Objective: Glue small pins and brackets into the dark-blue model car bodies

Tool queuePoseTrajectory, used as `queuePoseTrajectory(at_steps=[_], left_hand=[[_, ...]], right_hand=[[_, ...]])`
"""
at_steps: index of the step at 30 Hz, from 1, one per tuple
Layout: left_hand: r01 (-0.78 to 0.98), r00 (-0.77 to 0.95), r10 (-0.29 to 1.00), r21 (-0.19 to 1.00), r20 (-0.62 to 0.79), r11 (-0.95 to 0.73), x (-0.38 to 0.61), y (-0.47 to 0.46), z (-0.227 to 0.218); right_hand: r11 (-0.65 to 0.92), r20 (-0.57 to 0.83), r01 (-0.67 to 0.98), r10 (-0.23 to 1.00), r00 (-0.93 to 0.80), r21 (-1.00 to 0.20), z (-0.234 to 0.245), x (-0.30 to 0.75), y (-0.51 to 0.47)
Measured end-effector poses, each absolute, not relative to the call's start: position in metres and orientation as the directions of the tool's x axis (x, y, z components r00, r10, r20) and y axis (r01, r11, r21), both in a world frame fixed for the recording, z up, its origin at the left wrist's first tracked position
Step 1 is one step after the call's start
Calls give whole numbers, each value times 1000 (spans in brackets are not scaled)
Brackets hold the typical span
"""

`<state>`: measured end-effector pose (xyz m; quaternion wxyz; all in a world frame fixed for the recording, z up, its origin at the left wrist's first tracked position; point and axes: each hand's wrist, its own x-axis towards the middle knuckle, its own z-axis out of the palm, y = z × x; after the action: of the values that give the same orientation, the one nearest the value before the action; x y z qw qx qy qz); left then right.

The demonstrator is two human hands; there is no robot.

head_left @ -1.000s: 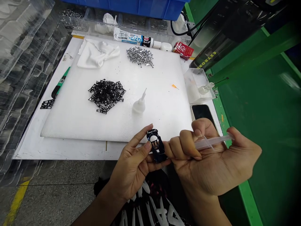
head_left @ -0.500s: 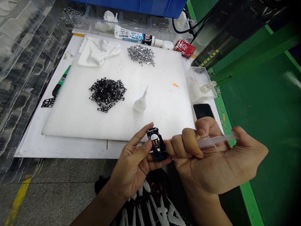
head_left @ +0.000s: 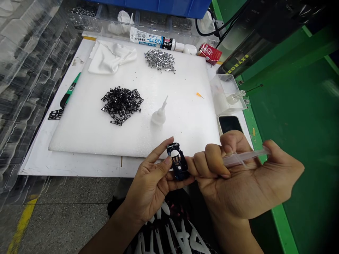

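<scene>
Between the thumb and fingers of my left hand (head_left: 152, 183) is a small dark blue toy car body (head_left: 180, 173) with openings in its top, held in front of the table edge. My right hand (head_left: 238, 180) is wrapped round a translucent plastic syringe (head_left: 245, 157), its thumb at the plunger end. The syringe's front end is hidden by my curled fingers. My right fingertips are beside the car body and appear to touch it. Beyond my hands, a white bottle with a thin spout (head_left: 159, 115) stands on the white foam sheet (head_left: 185, 130).
A pile of black plastic frames (head_left: 122, 104) and a heap of shiny silver parts (head_left: 160, 60) lie on the foam, with a white cloth (head_left: 106, 60) and an orange needle tip (head_left: 199, 95). A phone (head_left: 230, 123) and clear box (head_left: 225, 88) sit right; a green cutter (head_left: 71, 90) left.
The whole view has shifted slightly. Both hands keep their grip, with the car body and syringe in almost the same place.
</scene>
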<state>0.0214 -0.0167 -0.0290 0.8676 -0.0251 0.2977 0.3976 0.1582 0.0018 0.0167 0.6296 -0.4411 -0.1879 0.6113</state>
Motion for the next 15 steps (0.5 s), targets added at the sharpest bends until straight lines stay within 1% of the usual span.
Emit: queuePoseTrajectory(at_steps=[5, 7, 8, 10, 12, 13, 15], left_hand=[[-694, 481, 683, 238, -549, 680, 21, -17, -28], [-699, 487, 691, 236, -535, 675, 21, -17, -27], [-697, 493, 693, 237, -526, 677, 21, -17, -27], [-679, 509, 689, 251, -516, 690, 21, -17, -27], [-659, 523, 679, 261, -515, 705, 20, -17, -27], [-654, 526, 674, 260, -518, 710, 19, -17, -27], [-648, 529, 666, 256, -525, 717, 18, -17, -26]], right_hand=[[-165, -338, -588, 920, 197, -792, 22, 153, 0], [-157, -319, -574, 928, 193, -804, 26, 155, -4], [-117, -277, -557, 937, 212, -822, 27, 158, -4], [65, -116, -471, 931, 345, -880, 25, 168, -1], [247, 56, -312, 857, 512, -917, 17, 178, 7], [276, 98, -247, 826, 555, -929, 10, 183, 12], [254, 117, -167, 812, 571, -952, -2, 189, 19]])
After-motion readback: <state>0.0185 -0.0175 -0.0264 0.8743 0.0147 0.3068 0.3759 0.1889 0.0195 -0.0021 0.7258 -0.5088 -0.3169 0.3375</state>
